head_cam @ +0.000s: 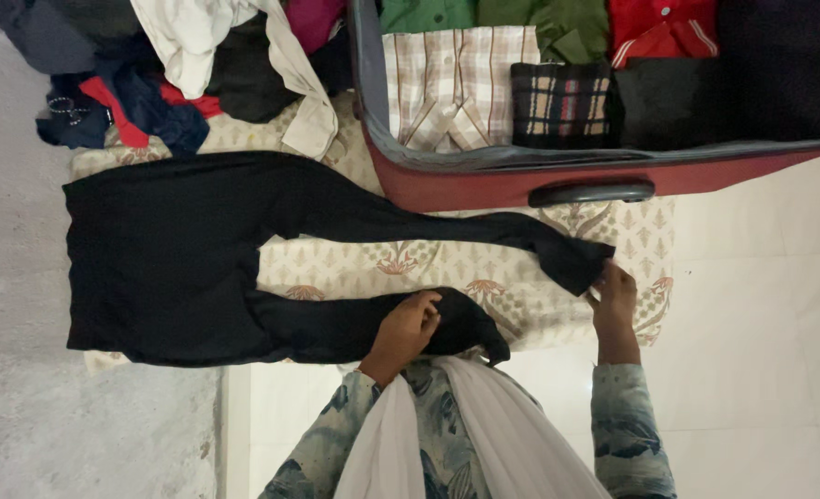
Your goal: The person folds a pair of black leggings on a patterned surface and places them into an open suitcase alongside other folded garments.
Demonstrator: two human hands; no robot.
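Note:
A pair of black leggings (170, 259) lies spread flat on a cream patterned mat (521, 286). The waist is at the left and the two legs run to the right. My left hand (405, 333) grips the near leg, which is bunched and folded back at its end. My right hand (613, 300) pinches the cuff of the far leg at the mat's right side. The far leg is stretched out long.
An open red suitcase (484, 185) with a black handle sits beyond the mat, holding folded checked, green, red and black clothes. A heap of loose garments (179, 65) lies at the top left. White tiles are on the right, grey speckled floor on the left.

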